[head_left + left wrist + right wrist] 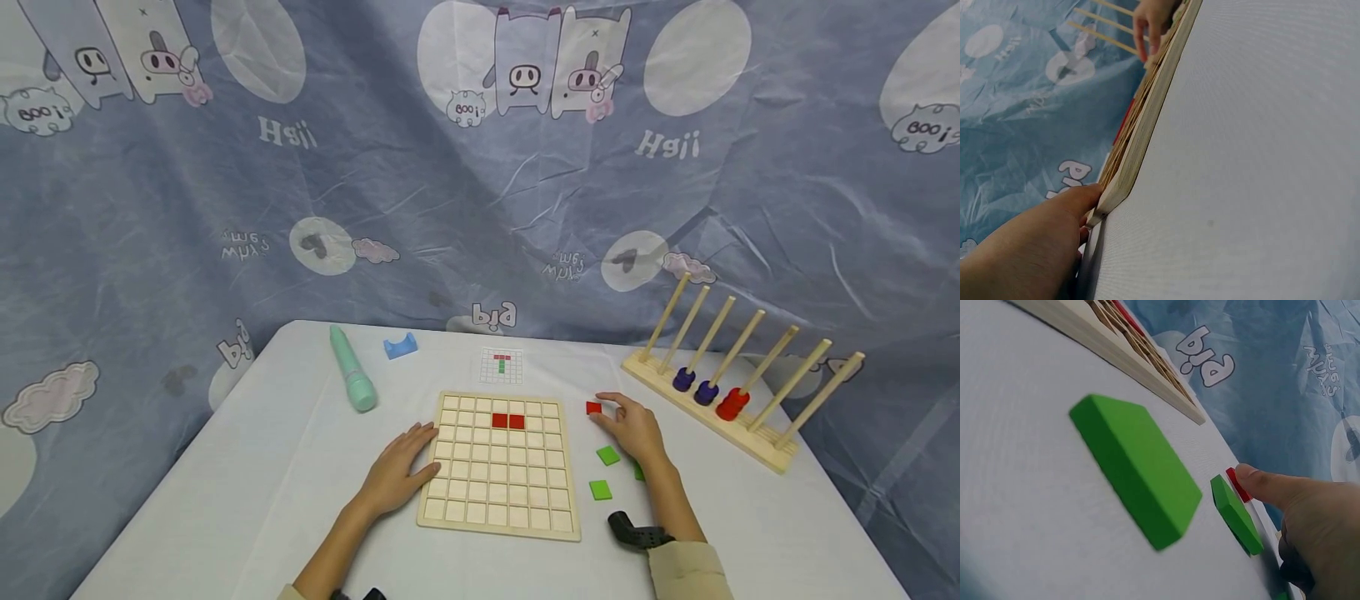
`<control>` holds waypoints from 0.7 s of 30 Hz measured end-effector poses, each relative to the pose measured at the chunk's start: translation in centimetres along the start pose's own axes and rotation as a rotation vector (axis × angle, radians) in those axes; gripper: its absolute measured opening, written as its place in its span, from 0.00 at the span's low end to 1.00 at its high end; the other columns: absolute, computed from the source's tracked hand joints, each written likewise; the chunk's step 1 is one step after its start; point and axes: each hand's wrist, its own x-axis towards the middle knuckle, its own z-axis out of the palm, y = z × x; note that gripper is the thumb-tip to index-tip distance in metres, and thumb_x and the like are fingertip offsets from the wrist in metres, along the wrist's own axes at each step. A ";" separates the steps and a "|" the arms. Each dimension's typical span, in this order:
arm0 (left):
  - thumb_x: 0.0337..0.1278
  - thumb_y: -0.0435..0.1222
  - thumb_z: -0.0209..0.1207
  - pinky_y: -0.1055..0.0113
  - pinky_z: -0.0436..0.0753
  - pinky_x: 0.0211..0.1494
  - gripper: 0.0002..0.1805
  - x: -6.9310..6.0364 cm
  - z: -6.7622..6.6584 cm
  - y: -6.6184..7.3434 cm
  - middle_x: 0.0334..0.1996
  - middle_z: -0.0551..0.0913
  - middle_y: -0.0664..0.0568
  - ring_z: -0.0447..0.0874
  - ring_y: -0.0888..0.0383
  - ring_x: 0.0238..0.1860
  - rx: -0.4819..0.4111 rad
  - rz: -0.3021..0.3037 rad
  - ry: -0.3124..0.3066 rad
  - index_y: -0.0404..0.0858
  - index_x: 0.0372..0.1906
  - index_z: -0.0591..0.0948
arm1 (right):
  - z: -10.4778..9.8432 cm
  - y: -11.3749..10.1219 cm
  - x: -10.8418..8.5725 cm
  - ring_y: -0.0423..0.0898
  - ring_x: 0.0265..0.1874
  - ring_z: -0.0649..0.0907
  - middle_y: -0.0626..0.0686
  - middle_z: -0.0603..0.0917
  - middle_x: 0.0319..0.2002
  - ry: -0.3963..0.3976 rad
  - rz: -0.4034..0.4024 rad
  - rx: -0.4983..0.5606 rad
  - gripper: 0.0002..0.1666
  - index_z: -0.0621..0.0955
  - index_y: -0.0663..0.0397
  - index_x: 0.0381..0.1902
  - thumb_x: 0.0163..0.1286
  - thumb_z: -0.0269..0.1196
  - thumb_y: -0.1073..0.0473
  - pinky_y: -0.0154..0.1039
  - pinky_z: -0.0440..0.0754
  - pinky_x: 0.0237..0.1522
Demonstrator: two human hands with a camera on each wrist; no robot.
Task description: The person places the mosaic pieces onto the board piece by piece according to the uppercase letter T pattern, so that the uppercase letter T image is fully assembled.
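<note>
My left hand rests on the table against the left edge of a wooden grid board, fingers extended; the thumb touches the rim in the left wrist view. Two red square tiles sit side by side in an upper row of the board. To its right, my right hand pinches another red tile between thumb and fingertips, low at the table. In the right wrist view the thumb meets that tile's edge. Several green tiles lie near this hand, one partly hidden under the wrist.
A small pattern card with a red and green T lies behind the board. At the back left are a mint-green cylinder-like object and a blue curved piece. A wooden peg rack with blue and red beads stands at right.
</note>
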 end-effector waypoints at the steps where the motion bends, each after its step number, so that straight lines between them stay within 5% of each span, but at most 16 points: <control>1: 0.61 0.51 0.54 0.56 0.52 0.70 0.33 0.0 0.0 0.0 0.67 0.63 0.51 0.53 0.53 0.69 0.001 0.000 0.001 0.40 0.67 0.65 | 0.0 0.0 0.0 0.41 0.09 0.61 0.46 0.64 0.10 -0.001 0.001 -0.005 0.26 0.80 0.50 0.51 0.56 0.68 0.47 0.35 0.59 0.10; 21: 0.60 0.50 0.55 0.53 0.55 0.69 0.32 -0.1 0.0 0.0 0.65 0.65 0.48 0.56 0.49 0.68 -0.002 0.035 0.028 0.38 0.65 0.66 | 0.0 0.1 -0.1 0.41 0.10 0.61 0.46 0.64 0.11 -0.016 0.019 -0.032 0.24 0.81 0.56 0.47 0.56 0.68 0.48 0.34 0.57 0.12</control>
